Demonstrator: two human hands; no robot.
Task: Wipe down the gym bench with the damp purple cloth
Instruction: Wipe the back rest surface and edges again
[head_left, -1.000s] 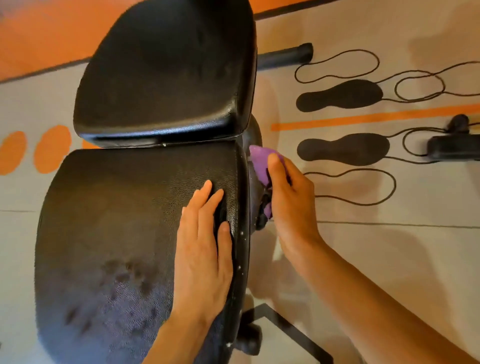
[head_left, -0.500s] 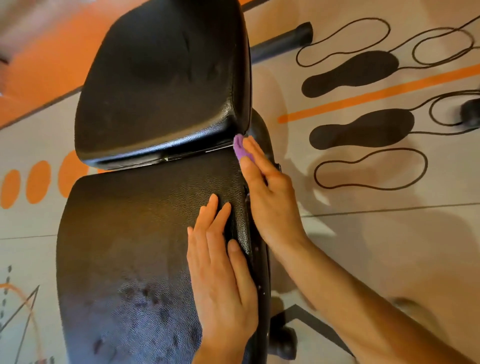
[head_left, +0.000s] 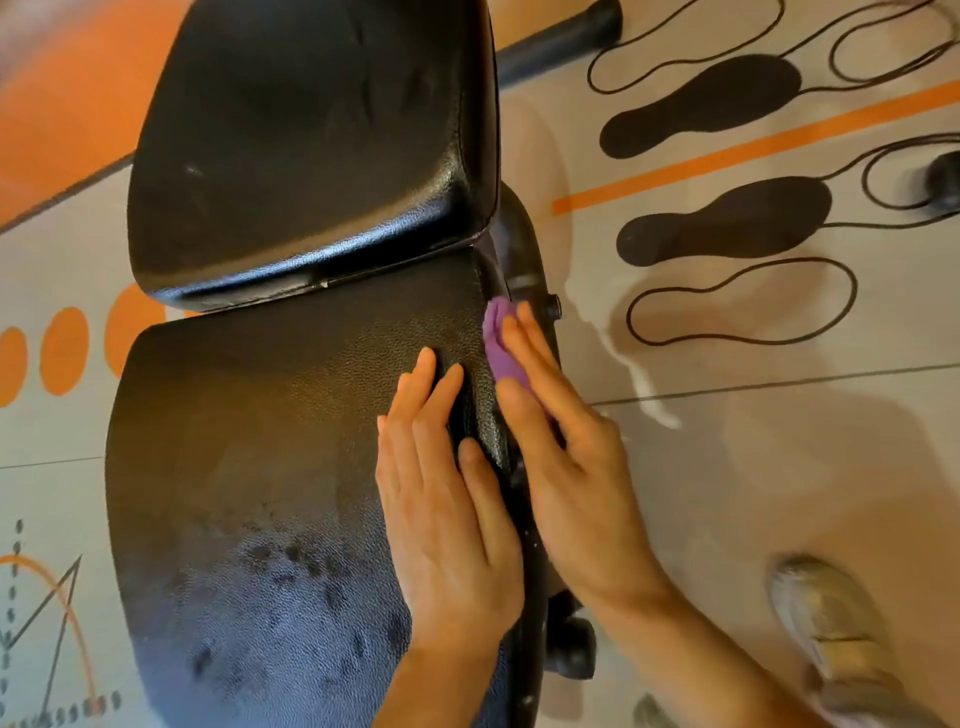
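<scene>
Head view. Right hand (head_left: 566, 447) presses the cloth (head_left: 500, 343) flat against the right side edge of the seat pad (head_left: 260, 426), fingers straight, cloth showing beyond the fingertips just below the gap to the back pad (head_left: 311, 145). A second ago the cloth was off the edge, down by the frame; it has since come up along the side, so the side wipe is under way. Left hand (head_left: 441, 499) stays flat on the seat top, fingers extended, holding nothing, bracing. Wet blotches on the near seat suggest the top is done. A shoe (head_left: 826, 623) stands on the floor (head_left: 753, 493) at right.
</scene>
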